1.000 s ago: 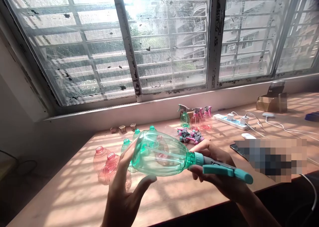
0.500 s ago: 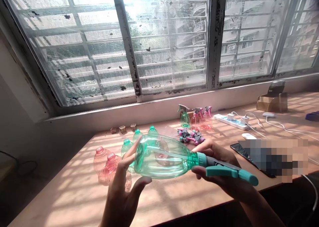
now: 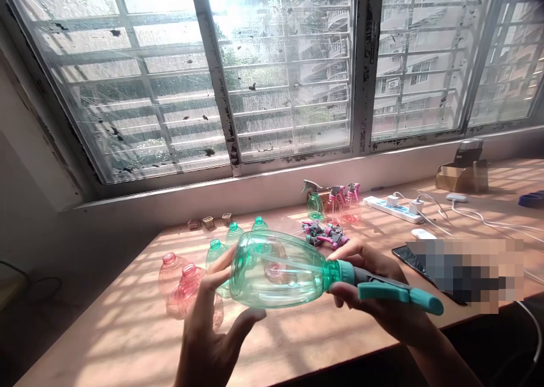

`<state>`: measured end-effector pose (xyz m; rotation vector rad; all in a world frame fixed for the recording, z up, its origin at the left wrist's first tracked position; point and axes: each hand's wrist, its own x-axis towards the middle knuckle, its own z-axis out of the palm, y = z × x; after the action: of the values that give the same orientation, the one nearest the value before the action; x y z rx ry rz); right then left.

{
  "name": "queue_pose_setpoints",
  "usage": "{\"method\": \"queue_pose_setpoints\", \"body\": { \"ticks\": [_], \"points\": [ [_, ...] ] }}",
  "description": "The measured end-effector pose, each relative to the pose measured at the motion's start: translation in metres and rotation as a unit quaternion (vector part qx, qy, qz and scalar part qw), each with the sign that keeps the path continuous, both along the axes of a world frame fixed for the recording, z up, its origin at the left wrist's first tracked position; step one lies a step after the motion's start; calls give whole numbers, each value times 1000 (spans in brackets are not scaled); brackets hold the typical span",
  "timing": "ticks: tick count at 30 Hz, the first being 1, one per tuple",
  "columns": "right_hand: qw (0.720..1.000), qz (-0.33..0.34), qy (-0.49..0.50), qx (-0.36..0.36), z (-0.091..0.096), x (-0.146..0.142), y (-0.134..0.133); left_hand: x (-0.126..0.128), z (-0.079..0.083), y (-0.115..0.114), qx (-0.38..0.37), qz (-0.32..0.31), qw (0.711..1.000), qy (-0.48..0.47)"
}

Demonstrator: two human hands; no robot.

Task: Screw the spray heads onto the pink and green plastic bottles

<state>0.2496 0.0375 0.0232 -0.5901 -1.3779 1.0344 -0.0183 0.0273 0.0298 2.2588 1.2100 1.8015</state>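
Note:
A green clear spray bottle point(image 3: 276, 288) lies sideways in the air between my hands, its teal and grey trigger head pointing right. My right hand point(image 3: 393, 319) grips it at the neck and collar, thumb in front and fingers behind. Around its base curves my left hand point(image 3: 208, 324), with fingers on the far side and the thumb along the lower edge. A pale tube shows inside the bottle. Behind the left hand stand several green bottles without heads point(image 3: 215, 252) and pink bottles without heads point(image 3: 187, 285), partly hidden.
Loose trigger heads point(image 3: 325, 237) lie in a pile beyond the bottle. Near the wall stand a green spray bottle point(image 3: 315, 207) and two pink spray bottles point(image 3: 332, 210). A power strip point(image 3: 393, 210) with cables, a dark tablet-like device point(image 3: 408, 259) and a cardboard box point(image 3: 462, 176) are rightward.
The spray bottle has shifted slightly to the right along with my right hand. My left thumb has slid a little rightward under the bottle.

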Motion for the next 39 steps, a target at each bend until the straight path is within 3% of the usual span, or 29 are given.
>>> {"method": "queue_pose_setpoints", "body": {
  "ticks": [8, 16, 20, 24, 34, 39],
  "points": [
    [997, 59, 42, -34, -1, -1, 6, 0, 2, 7, 89, -24, 993, 71],
    [998, -41, -27, -25, 1, -7, 1, 7, -1, 1, 8, 48, 998, 49],
    [999, -13, -20, -27, 0, -7, 5, 6, 0, 4, 33, 13, 998, 55],
    [1000, 4, 9, -28, -1, -8, 8, 6, 3, 4, 56, 17, 995, 78],
    [998, 45, 30, -38, 2, -8, 5, 8, -1, 3, -3, -41, 999, -15],
    [998, 38, 27, -41, 2, -7, 6, 9, -2, 3, 2, -20, 1000, -4]
  ]
}}
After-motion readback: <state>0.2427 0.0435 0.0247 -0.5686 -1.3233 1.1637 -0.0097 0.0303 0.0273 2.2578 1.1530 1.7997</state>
